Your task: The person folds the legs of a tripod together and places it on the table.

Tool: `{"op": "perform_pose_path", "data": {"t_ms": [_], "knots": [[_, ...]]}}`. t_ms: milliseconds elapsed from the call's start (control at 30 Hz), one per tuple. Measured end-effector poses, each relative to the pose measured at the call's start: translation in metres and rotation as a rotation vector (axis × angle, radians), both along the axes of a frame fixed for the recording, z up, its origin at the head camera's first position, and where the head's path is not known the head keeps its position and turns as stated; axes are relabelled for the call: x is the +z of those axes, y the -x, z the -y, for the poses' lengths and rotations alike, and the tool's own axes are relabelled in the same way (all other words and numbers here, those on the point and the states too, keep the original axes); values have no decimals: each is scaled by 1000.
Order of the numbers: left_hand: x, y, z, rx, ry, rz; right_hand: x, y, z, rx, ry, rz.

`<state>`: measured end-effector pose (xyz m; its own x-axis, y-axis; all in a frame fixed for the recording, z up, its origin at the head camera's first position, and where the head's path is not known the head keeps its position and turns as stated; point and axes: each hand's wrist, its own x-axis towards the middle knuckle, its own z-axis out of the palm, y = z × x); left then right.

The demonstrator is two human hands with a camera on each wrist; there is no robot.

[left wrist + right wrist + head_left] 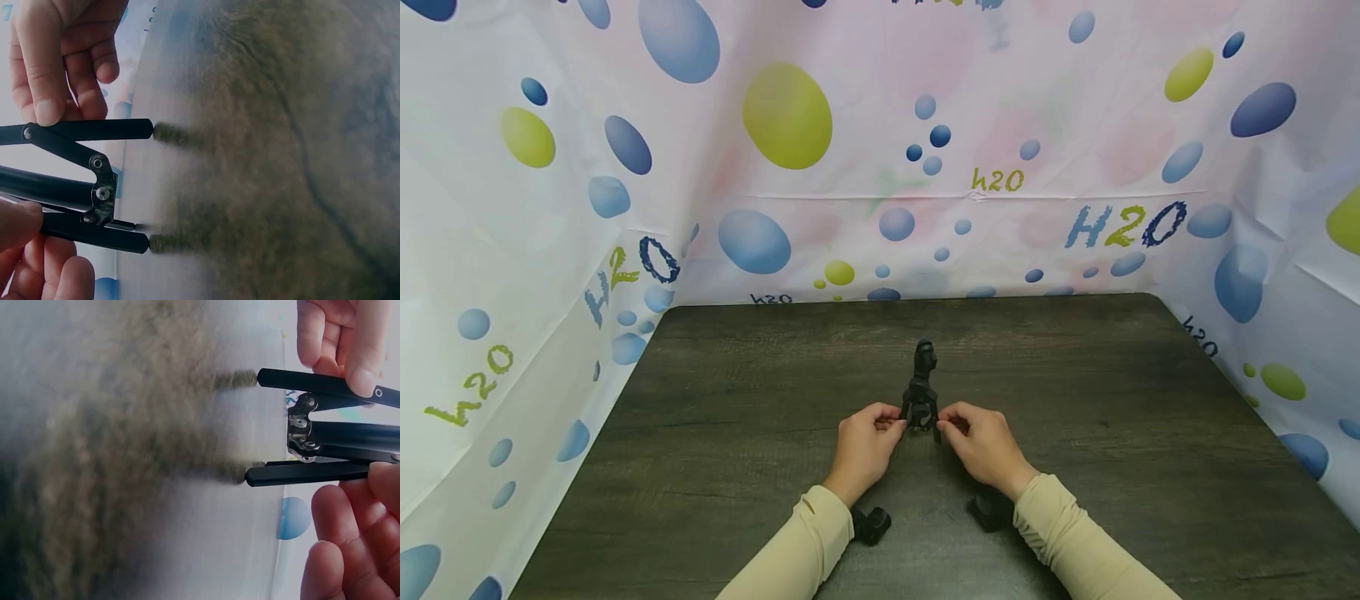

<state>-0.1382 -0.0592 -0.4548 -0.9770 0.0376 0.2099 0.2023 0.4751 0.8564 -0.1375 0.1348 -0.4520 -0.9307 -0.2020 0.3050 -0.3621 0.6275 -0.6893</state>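
A small black tripod [922, 379] stands upright near the middle of the dark table, its legs spread. My left hand [867, 446] pinches the tripod's left leg between thumb and fingers. On the other side, my right hand [988, 446] pinches the right leg in the same way. Close up in the left wrist view, the left hand [59, 265] grips the lower leg [103, 236] while metal hinges join the legs to the centre tube. From the right wrist, the right hand [350, 531] is seen holding its leg [306, 474]. The leg tips touch the tabletop.
The dark wood-grain table [760, 358] has rounded far corners. A white curtain [865, 50] with blue and green dots surrounds it at the back and sides. Black wrist devices [872, 526] sit below both wrists, by the light sleeves [805, 533].
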Motion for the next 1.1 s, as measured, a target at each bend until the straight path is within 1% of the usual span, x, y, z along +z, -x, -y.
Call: {"op": "perform_pose_path", "data": {"t_ms": [200,467,733,867,1100], "knots": [[-1,0,0,5,7,-11,-2,0,0,9,11,-27],[0,0,0,8,15,-8,-3,1,0,3,16,-22],[0,0,0,4,18,-6,-3,3,0,-3,-1,-4],[1,0,-1,12,23,-14,-3,3,1,-7,-2,-10],[2,-1,-1,13,19,-1,-4,3,1,-12,-4,-16]]}}
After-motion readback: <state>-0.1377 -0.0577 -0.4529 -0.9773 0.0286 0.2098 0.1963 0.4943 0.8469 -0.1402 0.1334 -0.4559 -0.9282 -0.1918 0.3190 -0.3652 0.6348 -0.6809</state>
